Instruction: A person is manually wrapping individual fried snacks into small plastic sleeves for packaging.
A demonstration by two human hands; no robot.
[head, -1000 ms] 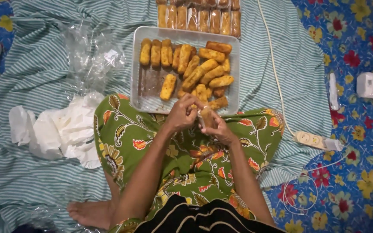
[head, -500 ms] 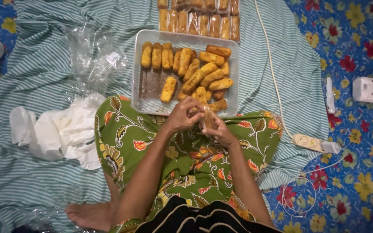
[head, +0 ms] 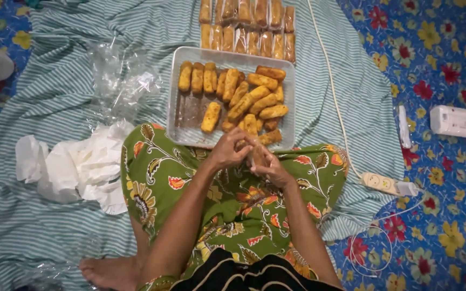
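Both hands closed on one fried roll, over the lap.

Left hand [head: 232,151] and right hand [head: 269,168] pinching a roll in clear wrap [head: 257,154], just below a metal tray [head: 175,102] with roughly seventeen unwrapped rolls [head: 242,99]. Beyond, two rows of wrapped rolls [head: 248,29], about eleven.

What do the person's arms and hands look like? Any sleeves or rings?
Both arms are bare, with no sleeves showing. The left hand and right hand wear no gloves; no watch or bracelet shows. Rings are too small to tell.
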